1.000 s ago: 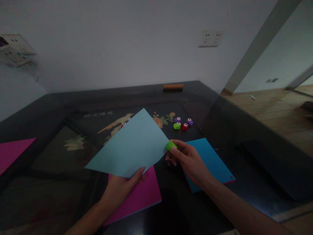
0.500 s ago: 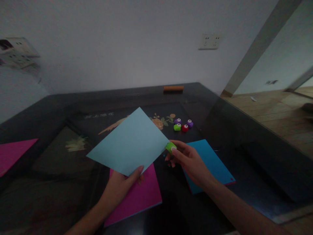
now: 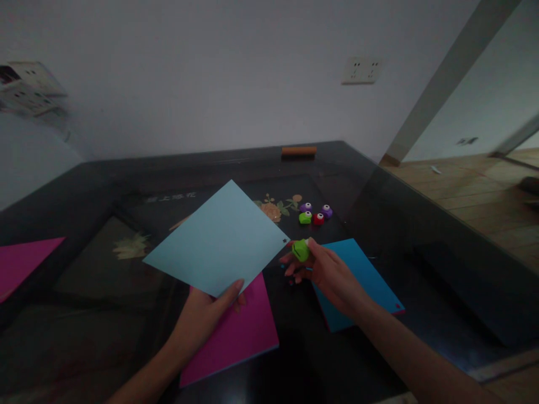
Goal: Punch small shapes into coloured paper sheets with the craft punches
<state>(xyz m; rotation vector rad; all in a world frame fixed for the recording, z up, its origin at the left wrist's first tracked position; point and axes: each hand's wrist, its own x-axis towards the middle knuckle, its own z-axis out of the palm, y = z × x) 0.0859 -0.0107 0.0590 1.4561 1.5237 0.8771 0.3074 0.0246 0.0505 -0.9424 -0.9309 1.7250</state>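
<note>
A pale blue sheet (image 3: 219,238) is held by its near corner between the thumb and fingers of my left hand (image 3: 210,311). Its right corner has a small flower-shaped hole. Just right of that corner, my right hand (image 3: 330,275) grips a green craft punch (image 3: 300,250), apart from the sheet. Beneath my left hand lies a magenta stack of paper (image 3: 248,336). Partly behind my right hand rests a blue stack (image 3: 362,275) with a small punched mark at its near right corner.
Several small punches (image 3: 318,219), purple, green and red, stand on the dark table (image 3: 295,359). At the back edge lies a brown roll (image 3: 298,151). Another magenta sheet (image 3: 25,264) is at the far left. Small cut pieces lie near my right fingers.
The green punch has come off the sheet's right corner and turned, uncovering the flower-shaped hole. The sheet has shifted slightly left and away from me.
</note>
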